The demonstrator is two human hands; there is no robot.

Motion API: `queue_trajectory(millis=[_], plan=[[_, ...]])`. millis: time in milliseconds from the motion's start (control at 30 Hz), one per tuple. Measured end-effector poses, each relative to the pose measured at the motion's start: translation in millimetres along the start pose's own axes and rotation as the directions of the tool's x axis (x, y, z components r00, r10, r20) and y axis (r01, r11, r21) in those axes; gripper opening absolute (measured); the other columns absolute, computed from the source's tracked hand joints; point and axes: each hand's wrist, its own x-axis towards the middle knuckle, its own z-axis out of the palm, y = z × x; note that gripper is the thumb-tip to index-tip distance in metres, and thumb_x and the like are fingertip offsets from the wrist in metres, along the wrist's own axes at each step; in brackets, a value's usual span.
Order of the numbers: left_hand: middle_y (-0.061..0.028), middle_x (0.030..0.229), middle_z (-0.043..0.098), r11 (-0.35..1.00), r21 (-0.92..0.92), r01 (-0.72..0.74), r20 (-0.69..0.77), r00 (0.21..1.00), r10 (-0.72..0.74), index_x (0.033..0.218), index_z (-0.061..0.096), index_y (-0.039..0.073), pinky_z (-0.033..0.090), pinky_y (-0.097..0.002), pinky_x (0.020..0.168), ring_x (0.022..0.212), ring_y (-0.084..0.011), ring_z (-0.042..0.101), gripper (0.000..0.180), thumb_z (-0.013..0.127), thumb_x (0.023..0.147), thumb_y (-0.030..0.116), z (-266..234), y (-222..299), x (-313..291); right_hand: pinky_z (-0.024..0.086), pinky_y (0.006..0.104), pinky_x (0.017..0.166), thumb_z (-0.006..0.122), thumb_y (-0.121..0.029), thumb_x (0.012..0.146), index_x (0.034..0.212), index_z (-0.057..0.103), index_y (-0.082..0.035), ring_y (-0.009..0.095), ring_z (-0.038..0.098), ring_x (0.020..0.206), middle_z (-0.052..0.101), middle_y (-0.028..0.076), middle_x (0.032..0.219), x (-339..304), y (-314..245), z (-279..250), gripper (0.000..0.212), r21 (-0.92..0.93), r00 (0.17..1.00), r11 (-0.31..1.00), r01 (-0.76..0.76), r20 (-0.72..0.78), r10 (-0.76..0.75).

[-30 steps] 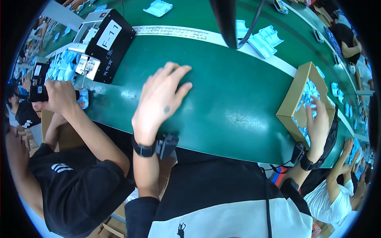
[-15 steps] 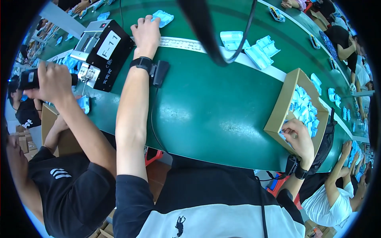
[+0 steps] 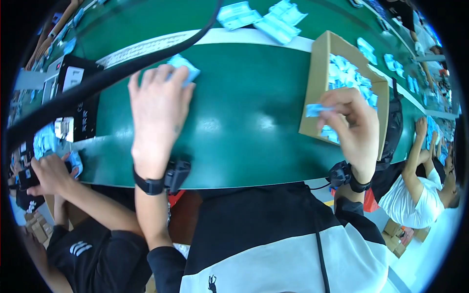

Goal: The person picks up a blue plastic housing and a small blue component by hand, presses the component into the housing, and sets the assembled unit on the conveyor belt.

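My left hand [image 3: 159,107] is over the green table, its fingers closed on a light blue plastic shell [image 3: 188,70]. The fingers hide part of the shell. In front of the cardboard box [image 3: 317,80], my right hand [image 3: 355,132] pinches a small light blue plastic piece [image 3: 315,110] between thumb and fingers. Many similar small pieces [image 3: 347,71] fill the box. Both my wrists wear black straps with small black devices.
Light blue shells [image 3: 278,27] lie beyond the white strip [image 3: 234,36]. A black machine [image 3: 85,107] stands at left, where a co-worker's hand [image 3: 51,173] grips a dark tool. A black cable [image 3: 146,61] crosses the view. A black bag [image 3: 394,129] is beside the box.
My left hand has drawn the shell from beyond the white strip nearer to me. My right hand has lifted out of the box with a small piece. The view has shifted right.
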Motion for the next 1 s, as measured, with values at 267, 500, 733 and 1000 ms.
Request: queue_trajectory(millis=[267,500,733,1000], plan=[[-0.0044,0.127,0.069,0.980,-0.196,-0.029,-0.146,0.989,0.000,0.122,0.074,0.018,0.026,-0.0744,0.121,0.135,-0.0329,0.056,0.034,0.083,0.090,0.025,-0.9,31.4,-77.5,0.055,0.0368,0.083,0.075,0.004,0.090,0.124,0.070,-0.003,0.029,0.066,0.100,0.066,0.010,0.109,15.5,-7.0,73.4,0.036,-0.520,0.829,0.680,0.517,0.504,-0.245],[-0.0009,0.130,0.070,0.909,-0.405,0.094,-0.280,0.934,-0.221,0.128,0.075,0.020,0.024,-0.0764,0.120,0.138,-0.0323,0.054,0.045,0.089,0.085,0.024,8.3,28.9,-101.9,0.053,0.0424,0.090,0.075,0.000,0.092,0.127,0.070,-0.006,0.032,0.063,0.106,0.064,0.011,0.112,13.8,8.9,86.4,0.036,-0.418,0.877,0.794,0.441,0.389,-0.283],[-0.0044,0.122,0.076,0.813,-0.582,0.010,-0.206,0.966,-0.159,0.125,0.077,0.014,0.022,-0.0658,0.126,0.133,-0.0330,0.059,0.047,0.092,0.082,0.024,22.1,38.7,-99.0,0.054,0.0405,0.086,0.077,-0.003,0.092,0.115,0.072,-0.003,0.032,0.065,0.101,0.064,0.011,0.102,13.0,8.9,82.3,0.024,-0.465,0.921,0.844,0.269,0.380,-0.084],[0.0013,0.122,0.075,0.794,-0.606,-0.054,-0.232,0.966,-0.112,0.124,0.079,0.020,0.019,-0.0735,0.123,0.128,-0.0296,0.060,0.046,0.090,0.082,0.032,30.4,43.7,-100.4,0.051,0.0414,0.077,0.077,-0.002,0.091,0.102,0.070,-0.003,0.032,0.061,0.091,0.062,0.009,0.097,28.9,-3.8,113.7,0.014,-0.323,0.822,0.773,0.547,0.385,-0.420]])
